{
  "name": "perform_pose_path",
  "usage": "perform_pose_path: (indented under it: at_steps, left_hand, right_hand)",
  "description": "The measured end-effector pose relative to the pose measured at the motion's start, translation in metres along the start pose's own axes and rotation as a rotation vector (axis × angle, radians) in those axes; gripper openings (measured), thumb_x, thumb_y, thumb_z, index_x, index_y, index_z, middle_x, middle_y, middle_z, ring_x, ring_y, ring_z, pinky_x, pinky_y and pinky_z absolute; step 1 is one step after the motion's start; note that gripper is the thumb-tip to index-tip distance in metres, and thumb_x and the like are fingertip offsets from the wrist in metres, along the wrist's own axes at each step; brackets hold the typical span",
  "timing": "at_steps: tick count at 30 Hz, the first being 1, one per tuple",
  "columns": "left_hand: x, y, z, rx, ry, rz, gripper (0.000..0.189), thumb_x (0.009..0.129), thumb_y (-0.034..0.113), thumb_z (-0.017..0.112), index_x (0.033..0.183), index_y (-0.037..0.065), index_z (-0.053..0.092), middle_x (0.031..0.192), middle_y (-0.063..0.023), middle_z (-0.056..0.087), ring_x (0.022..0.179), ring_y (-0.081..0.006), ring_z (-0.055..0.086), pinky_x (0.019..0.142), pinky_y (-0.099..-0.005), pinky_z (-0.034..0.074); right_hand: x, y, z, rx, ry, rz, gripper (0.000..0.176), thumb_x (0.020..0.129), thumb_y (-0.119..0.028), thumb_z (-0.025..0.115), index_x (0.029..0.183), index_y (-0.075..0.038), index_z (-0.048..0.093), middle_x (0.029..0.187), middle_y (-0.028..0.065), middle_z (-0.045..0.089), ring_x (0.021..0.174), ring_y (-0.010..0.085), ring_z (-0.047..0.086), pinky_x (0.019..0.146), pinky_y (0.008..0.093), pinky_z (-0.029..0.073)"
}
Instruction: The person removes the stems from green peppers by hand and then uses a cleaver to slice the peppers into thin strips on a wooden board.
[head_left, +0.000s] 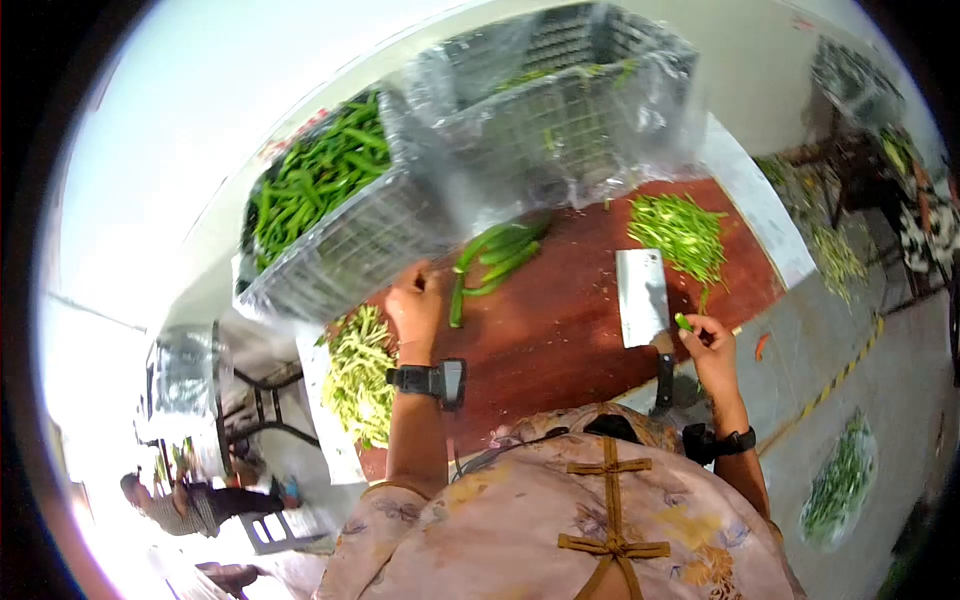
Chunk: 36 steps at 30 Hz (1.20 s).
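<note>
My left hand [415, 302] is closed over the left part of the red-brown board [540, 340], beside a pile of pale green trimmings [360, 375]; what its fingers hold, if anything, is hidden. Several long green peppers [512, 255] lie just right of it. My right hand [712, 348], by the board's right edge, pinches a small green pepper piece [684, 322]. Next to that hand a cleaver [640, 290] lies flat, its broad blade bright and its handle toward me. Behind the cleaver is a heap of cut green pepper pieces [680, 235].
A plastic-lined crate of green peppers [325, 180] stands at back left, another lined crate [570, 130] beside it. A red pepper [761, 346] lies off the board's right side. On the floor are a bag of greens [840, 485] and yellow-black tape [835, 380]. Another person [190, 505] is at far left.
</note>
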<state>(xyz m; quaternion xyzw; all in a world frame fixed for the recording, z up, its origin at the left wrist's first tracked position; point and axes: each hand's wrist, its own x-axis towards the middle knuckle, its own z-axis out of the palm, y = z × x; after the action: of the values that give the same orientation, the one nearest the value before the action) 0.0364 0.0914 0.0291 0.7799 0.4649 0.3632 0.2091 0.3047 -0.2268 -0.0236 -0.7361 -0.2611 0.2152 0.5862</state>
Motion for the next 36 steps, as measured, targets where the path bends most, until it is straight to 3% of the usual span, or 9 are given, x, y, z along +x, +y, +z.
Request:
perform_pose_path:
  at_steps: [5, 8, 10, 14, 23, 26, 29, 33, 36]
  left_hand:
    - [-0.025, -0.044, -0.001, 0.196, 0.26, 0.264, 0.005, 0.08, 0.01, 0.065, 0.08, 0.005, 0.067, 0.084, -0.0106, 0.063, 0.082, -0.028, 0.06, 0.075, -0.0342, 0.049]
    - [-0.057, 0.003, 0.037, 0.044, -0.251, 0.035, 0.01, 0.081, 0.012, 0.066, 0.087, 0.004, 0.067, 0.088, -0.0126, 0.066, 0.081, -0.0285, 0.064, 0.073, -0.035, 0.05]
    - [-0.076, 0.029, 0.06, -0.102, -0.414, 0.306, 0.023, 0.08, 0.014, 0.066, 0.1, 0.004, 0.062, 0.089, -0.0164, 0.064, 0.082, -0.0336, 0.064, 0.07, -0.0391, 0.051]
    - [-0.102, 0.076, 0.093, -0.409, -0.758, 0.235, 0.027, 0.079, 0.012, 0.067, 0.104, 0.002, 0.061, 0.095, -0.0176, 0.065, 0.085, -0.0327, 0.065, 0.07, -0.0382, 0.051]
    - [-0.113, 0.086, 0.129, -0.135, -0.798, 0.41, 0.02, 0.083, 0.017, 0.059, 0.099, 0.007, 0.064, 0.087, -0.0173, 0.066, 0.078, -0.0348, 0.064, 0.067, -0.0401, 0.051]
    - [-0.117, 0.082, 0.142, 0.199, -0.944, 0.369, 0.024, 0.083, 0.023, 0.059, 0.102, 0.011, 0.067, 0.093, -0.0158, 0.067, 0.081, -0.0307, 0.066, 0.068, -0.0396, 0.051]
    - [-0.124, 0.063, 0.161, 0.149, -0.745, 0.536, 0.014, 0.083, 0.024, 0.058, 0.088, 0.012, 0.065, 0.076, -0.0135, 0.065, 0.067, -0.032, 0.064, 0.061, -0.0438, 0.05]
    - [-0.12, 0.076, 0.155, 0.314, -0.773, 0.564, 0.018, 0.082, 0.025, 0.059, 0.095, 0.016, 0.068, 0.091, -0.009, 0.065, 0.081, -0.0277, 0.064, 0.067, -0.039, 0.052]
    - [-0.121, 0.084, 0.154, 0.264, -0.753, 0.551, 0.019, 0.082, 0.025, 0.059, 0.097, 0.017, 0.067, 0.092, -0.0085, 0.065, 0.082, -0.0285, 0.064, 0.067, -0.0402, 0.052]
  right_hand:
    - [0.018, 0.005, 0.037, 0.071, -0.112, -0.078, 0.014, 0.077, -0.002, 0.069, 0.09, 0.001, 0.064, 0.082, 0.0016, 0.06, 0.075, 0.0096, 0.055, 0.069, 0.0249, 0.046]
    - [0.026, 0.021, 0.062, 0.081, -0.253, -0.011, 0.013, 0.076, -0.003, 0.07, 0.086, 0.0, 0.062, 0.082, 0.0032, 0.062, 0.075, 0.011, 0.057, 0.068, 0.0263, 0.046]
    - [0.018, -0.003, 0.072, 0.085, -0.282, 0.064, 0.016, 0.077, -0.004, 0.07, 0.09, 0.0, 0.061, 0.081, 0.0034, 0.062, 0.074, 0.0106, 0.056, 0.066, 0.0261, 0.046]
    - [0.016, 0.019, 0.079, 0.055, -0.318, 0.07, 0.024, 0.082, -0.005, 0.067, 0.104, 0.001, 0.057, 0.081, 0.0064, 0.063, 0.068, 0.0094, 0.058, 0.058, 0.0232, 0.047]
    - [-0.017, 0.063, 0.022, 0.372, 0.031, 0.268, 0.024, 0.083, 0.011, 0.045, 0.104, 0.002, 0.053, 0.091, 0.0091, 0.063, 0.064, 0.0165, 0.063, 0.055, 0.0257, 0.05]
    - [-0.027, 0.134, 0.008, -0.212, 0.271, 0.023, 0.016, 0.083, 0.002, 0.054, 0.099, 0.0, 0.056, 0.085, 0.0051, 0.061, 0.068, 0.0137, 0.057, 0.061, 0.0268, 0.049]
    - [-0.036, 0.122, 0.014, 0.094, 0.032, 0.377, 0.019, 0.082, -0.006, 0.062, 0.099, 0.001, 0.055, 0.082, 0.0051, 0.061, 0.069, 0.0122, 0.057, 0.061, 0.0261, 0.048]
    - [-0.04, 0.104, 0.028, -0.171, -0.034, 0.183, 0.036, 0.081, -0.018, 0.066, 0.105, 0.004, 0.05, 0.079, 0.0095, 0.061, 0.055, 0.0131, 0.055, 0.052, 0.0279, 0.047]
    - [-0.038, 0.073, 0.02, -0.073, -0.025, 0.379, 0.038, 0.08, -0.015, 0.063, 0.109, 0.005, 0.048, 0.079, 0.0097, 0.06, 0.053, 0.0134, 0.056, 0.047, 0.0276, 0.044]
